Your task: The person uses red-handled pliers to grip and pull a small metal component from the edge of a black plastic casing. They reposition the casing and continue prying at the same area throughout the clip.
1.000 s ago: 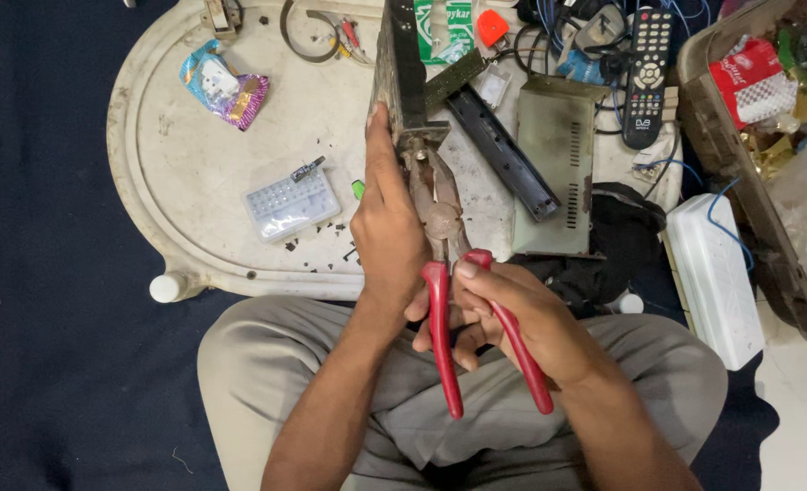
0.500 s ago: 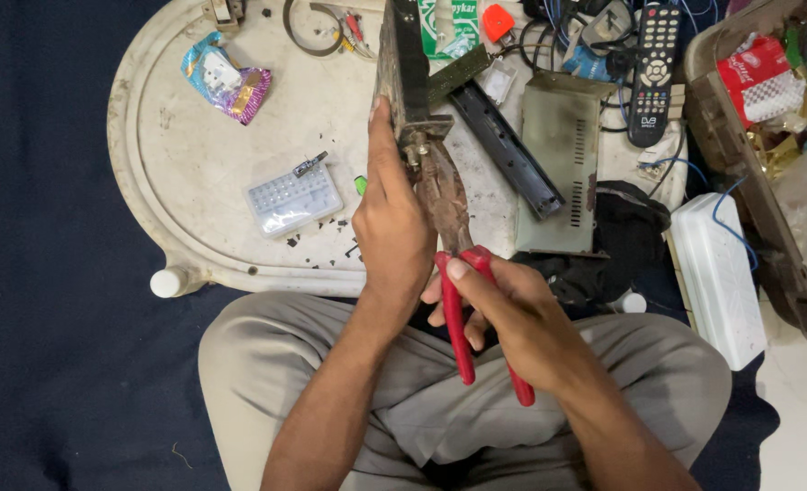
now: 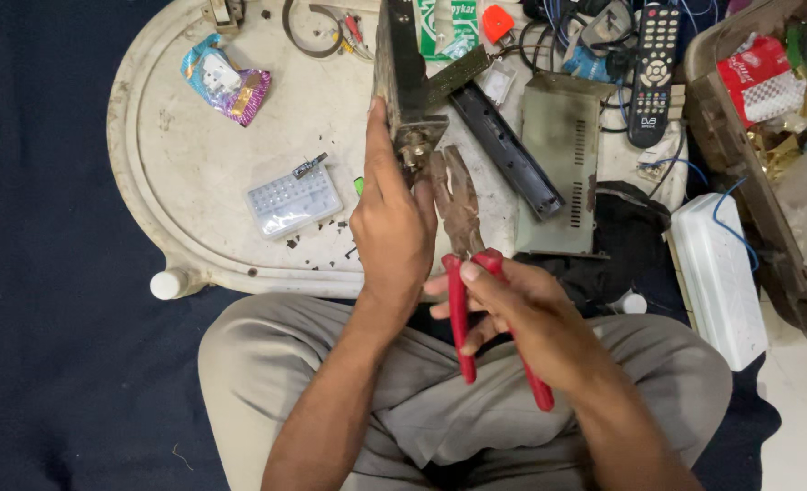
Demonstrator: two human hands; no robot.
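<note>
My left hand (image 3: 393, 227) grips the near end of a dark metal chassis (image 3: 402, 64) that stands on edge over the white table. My right hand (image 3: 522, 314) is closed on the red handles of rusty pliers (image 3: 458, 209). The pliers' jaws sit at a brass connector (image 3: 415, 145) on the chassis' near corner. My knees in grey trousers are below both hands.
The white oval table (image 3: 194, 173) holds a clear plastic parts box (image 3: 292, 200), a crumpled foil wrapper (image 3: 226, 80), a green metal cover (image 3: 558, 145), a black strip (image 3: 505, 150) and a remote control (image 3: 651, 73). A white power strip (image 3: 717, 277) and a cluttered crate (image 3: 767, 136) lie right.
My right hand has squeezed the red handles closer together and the pliers have tilted slightly. My left hand stays on the chassis.
</note>
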